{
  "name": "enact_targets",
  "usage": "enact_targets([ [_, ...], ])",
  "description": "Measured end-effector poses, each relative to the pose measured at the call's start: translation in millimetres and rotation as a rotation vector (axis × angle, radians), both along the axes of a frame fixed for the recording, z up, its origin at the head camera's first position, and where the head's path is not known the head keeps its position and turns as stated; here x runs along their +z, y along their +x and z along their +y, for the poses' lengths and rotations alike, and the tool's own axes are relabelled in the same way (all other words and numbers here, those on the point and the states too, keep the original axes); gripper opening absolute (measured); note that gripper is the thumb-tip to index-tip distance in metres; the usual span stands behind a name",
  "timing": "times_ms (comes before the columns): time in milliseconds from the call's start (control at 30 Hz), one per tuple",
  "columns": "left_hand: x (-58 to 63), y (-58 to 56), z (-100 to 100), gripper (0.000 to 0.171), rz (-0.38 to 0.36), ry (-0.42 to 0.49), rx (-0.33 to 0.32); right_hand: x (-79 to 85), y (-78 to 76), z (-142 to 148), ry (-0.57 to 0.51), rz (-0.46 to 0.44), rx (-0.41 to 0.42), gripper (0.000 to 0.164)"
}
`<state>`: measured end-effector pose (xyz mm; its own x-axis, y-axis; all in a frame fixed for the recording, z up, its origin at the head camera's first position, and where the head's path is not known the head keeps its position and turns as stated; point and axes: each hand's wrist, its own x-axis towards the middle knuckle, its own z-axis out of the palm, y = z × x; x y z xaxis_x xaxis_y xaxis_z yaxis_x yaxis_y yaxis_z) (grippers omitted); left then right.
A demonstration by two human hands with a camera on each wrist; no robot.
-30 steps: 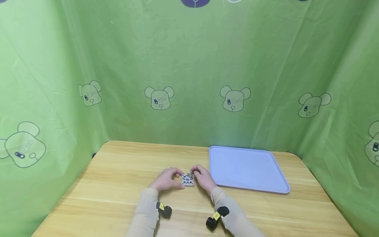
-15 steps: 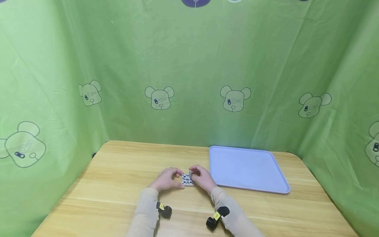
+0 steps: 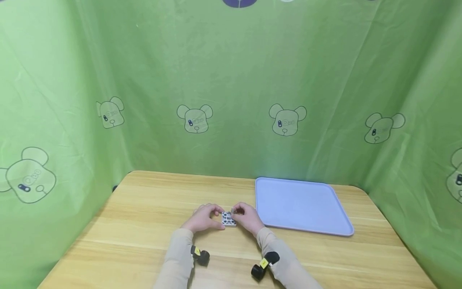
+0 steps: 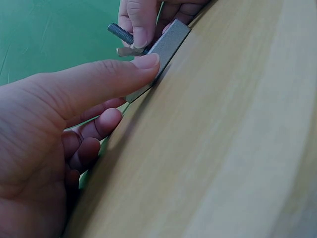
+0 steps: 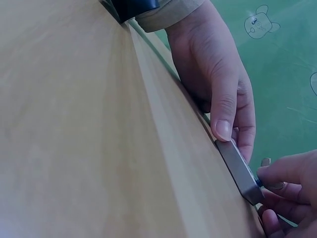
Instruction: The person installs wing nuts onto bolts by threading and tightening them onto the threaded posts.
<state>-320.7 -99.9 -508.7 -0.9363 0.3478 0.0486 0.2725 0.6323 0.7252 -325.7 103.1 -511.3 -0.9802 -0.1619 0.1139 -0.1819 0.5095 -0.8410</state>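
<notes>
A small square metal block (image 3: 229,222) with several round holes lies flat on the table. My left hand (image 3: 200,219) grips its left side, the thumb along the near edge and fingers at the far side. A threaded bolt (image 4: 120,33) sticks up from the block near its far right corner. Around it sits what looks like a wing nut (image 4: 127,51), one flat wing showing. My right hand (image 3: 248,218) pinches this nut between thumb and fingers. Those fingers cover most of the nut and the bolt's lower end in the head view.
A pale lilac tray (image 3: 303,205) stands at the table's back right, close to my right hand. The wooden table (image 3: 151,224) is hemmed by a green curtain (image 3: 238,152) at the back and sides. A black wrist camera (image 3: 265,265) sits on each sleeve.
My right fingers have twisted round the nut and cover more of the bolt. The left hand and the block have stayed in place.
</notes>
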Motion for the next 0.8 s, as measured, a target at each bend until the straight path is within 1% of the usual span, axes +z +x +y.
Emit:
enact_targets([
  [233,-0.2,-0.5,0.4,0.051,0.003,0.0,-0.006,-0.1,0.4,0.2,0.001,0.004,-0.005,0.017],
  [333,-0.7,-0.7,0.3,0.051,0.006,0.001,-0.004,0.5,0.2,-0.2,0.006,-0.007,-0.015,0.014],
  [433,-1.6,-1.0,0.3,0.051,0.012,-0.005,-0.003,2.1,0.2,-0.6,-0.005,-0.034,-0.038,0.011],
  [600,-2.0,-1.1,0.2,0.052,0.013,-0.006,-0.002,4.6,0.8,-1.0,-0.058,-0.084,-0.061,0.016],
  [800,-2.0,-0.8,0.4,0.052,0.006,-0.011,0.004,2.5,0.5,-1.0,-0.067,-0.055,-0.034,0.012],
])
